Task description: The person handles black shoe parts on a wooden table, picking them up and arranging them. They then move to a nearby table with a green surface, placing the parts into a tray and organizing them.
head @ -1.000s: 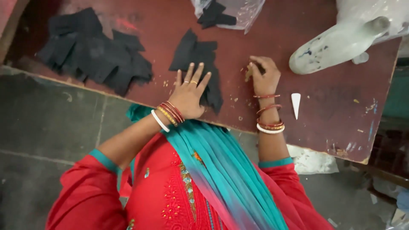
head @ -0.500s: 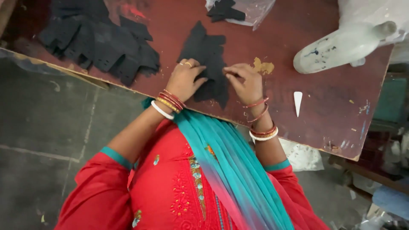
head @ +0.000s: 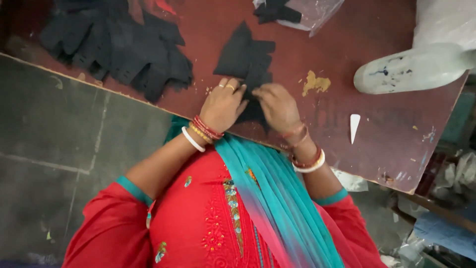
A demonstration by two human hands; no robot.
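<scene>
Near the near edge of the worn reddish-brown wooden bench (head: 386, 144), the left hand (head: 224, 103) and right hand (head: 278, 106) sit close together, both gripping the small stack of black fabric pieces (head: 246, 58), which extends away from them.

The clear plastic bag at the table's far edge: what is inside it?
Inside the clear plastic bag lie black fabric pieces. How many cannot be seen, because the frame cuts the bag off.

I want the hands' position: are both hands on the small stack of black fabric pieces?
Yes, the left hand and right hand both rest on the black fabric pieces.
</scene>
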